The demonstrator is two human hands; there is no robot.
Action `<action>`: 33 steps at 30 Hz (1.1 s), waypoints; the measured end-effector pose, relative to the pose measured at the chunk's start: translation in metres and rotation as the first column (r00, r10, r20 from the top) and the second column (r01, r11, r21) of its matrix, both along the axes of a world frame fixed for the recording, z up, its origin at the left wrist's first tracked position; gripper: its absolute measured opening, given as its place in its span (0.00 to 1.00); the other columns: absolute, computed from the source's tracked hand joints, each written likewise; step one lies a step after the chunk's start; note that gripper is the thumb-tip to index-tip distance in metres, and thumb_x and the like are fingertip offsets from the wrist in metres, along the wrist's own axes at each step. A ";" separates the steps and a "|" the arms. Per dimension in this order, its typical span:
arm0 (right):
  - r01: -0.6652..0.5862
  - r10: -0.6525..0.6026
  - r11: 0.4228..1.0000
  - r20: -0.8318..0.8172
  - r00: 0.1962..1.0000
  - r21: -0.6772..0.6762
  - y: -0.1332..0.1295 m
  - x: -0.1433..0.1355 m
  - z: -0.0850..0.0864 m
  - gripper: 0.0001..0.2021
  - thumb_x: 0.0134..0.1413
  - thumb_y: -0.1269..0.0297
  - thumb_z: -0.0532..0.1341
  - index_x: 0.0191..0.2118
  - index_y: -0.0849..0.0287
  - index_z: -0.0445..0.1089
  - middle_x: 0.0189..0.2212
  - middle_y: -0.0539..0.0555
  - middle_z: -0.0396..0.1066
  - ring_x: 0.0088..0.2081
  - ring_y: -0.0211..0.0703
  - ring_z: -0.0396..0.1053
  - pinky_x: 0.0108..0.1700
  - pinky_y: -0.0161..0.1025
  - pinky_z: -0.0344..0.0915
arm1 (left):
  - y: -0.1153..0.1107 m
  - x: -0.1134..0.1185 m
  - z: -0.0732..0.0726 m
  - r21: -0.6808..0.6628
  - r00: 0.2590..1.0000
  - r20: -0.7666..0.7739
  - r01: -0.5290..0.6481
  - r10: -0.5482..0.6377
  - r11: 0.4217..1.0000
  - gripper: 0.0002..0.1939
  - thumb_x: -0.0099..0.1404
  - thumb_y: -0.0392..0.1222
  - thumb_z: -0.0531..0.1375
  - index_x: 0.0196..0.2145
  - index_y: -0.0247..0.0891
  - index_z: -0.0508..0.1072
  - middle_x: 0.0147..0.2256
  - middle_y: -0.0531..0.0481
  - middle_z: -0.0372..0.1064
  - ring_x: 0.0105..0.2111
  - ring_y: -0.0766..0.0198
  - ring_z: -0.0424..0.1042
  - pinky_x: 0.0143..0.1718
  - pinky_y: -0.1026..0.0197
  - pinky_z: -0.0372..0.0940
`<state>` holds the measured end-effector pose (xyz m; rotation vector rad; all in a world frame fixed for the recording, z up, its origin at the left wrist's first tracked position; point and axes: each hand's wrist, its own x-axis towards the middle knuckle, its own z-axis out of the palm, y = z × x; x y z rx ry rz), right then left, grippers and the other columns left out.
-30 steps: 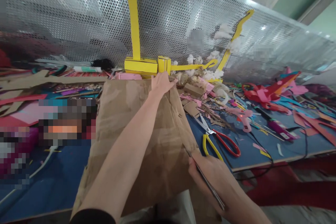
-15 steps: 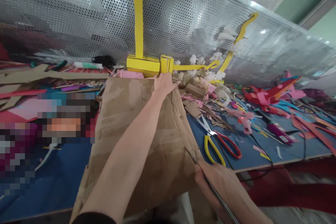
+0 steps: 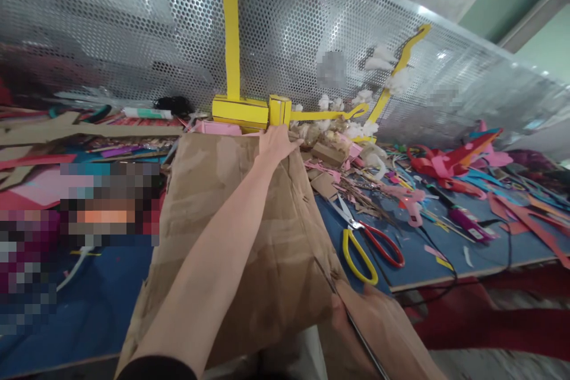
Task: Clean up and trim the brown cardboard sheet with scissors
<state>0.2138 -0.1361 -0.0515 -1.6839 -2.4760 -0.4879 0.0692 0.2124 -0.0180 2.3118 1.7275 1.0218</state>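
A large, creased brown cardboard sheet (image 3: pixel 276 273) fills the lower centre of the frame, stretching from the bottom edge up to the middle and lying partly over a blue worktop (image 3: pixel 414 270). The left hand (image 3: pixel 276 145) rests on its far end, just above the centre of the frame, with the thumb spread out to the right; the other fingers are partly hidden, so I cannot tell whether that grip is closed on the edge. The right hand (image 3: pixel 371 314), at lower right, has its grip wrapped around a slim, dark-grey metal tool (image 3: pixel 356 330), whose thin tip points up and left, against the cardboard near its right edge.

Just right of the sheet lie open-bladed scissors (image 3: pixel 354 225) with one yellow and one red handle. Farther right is a pale pink glue gun (image 3: pixel 412 205) with a black cord. Beyond the left hand, at upper centre, sits a yellow rectangular block (image 3: pixel 240 111), with a tall yellow strip (image 3: pixel 231 41) rising in front of a silvery perforated metal panel (image 3: pixel 155 24).
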 end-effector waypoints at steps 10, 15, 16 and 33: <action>0.012 -0.014 1.000 0.077 0.997 0.016 -0.006 0.006 -0.010 0.13 0.67 0.68 0.46 0.30 0.51 0.59 0.13 0.46 0.67 0.17 0.45 0.68 0.27 0.42 0.52 | -0.003 -0.001 -0.001 0.008 1.000 -0.007 -0.010 0.010 1.000 0.25 0.65 0.63 0.58 0.47 0.41 0.74 0.49 0.38 0.77 0.54 0.43 0.72 0.59 0.41 0.57; 0.012 -0.014 0.999 0.072 0.997 0.032 0.008 0.006 -0.012 0.16 0.67 0.67 0.45 0.27 0.51 0.61 0.13 0.48 0.67 0.16 0.47 0.69 0.25 0.43 0.46 | -0.003 -0.002 -0.001 0.002 1.000 -0.009 -0.021 0.021 1.000 0.25 0.65 0.64 0.58 0.47 0.42 0.74 0.50 0.39 0.77 0.53 0.43 0.72 0.60 0.42 0.57; 0.001 -0.004 0.999 0.067 0.998 0.040 0.010 0.006 -0.011 0.16 0.67 0.66 0.45 0.27 0.51 0.61 0.13 0.48 0.66 0.15 0.46 0.68 0.25 0.43 0.46 | -0.003 -0.002 -0.001 0.000 1.000 -0.010 -0.025 0.025 1.000 0.25 0.65 0.64 0.58 0.47 0.42 0.74 0.50 0.38 0.77 0.53 0.44 0.72 0.60 0.42 0.57; -0.052 0.056 0.996 -0.054 0.997 0.070 -0.024 0.023 -0.028 0.11 0.67 0.69 0.46 0.33 0.52 0.59 0.13 0.44 0.64 0.17 0.42 0.67 0.25 0.39 0.53 | -0.002 -0.002 0.000 -0.003 1.000 -0.012 -0.011 0.011 1.000 0.25 0.65 0.65 0.58 0.47 0.41 0.74 0.49 0.39 0.77 0.53 0.45 0.72 0.58 0.44 0.59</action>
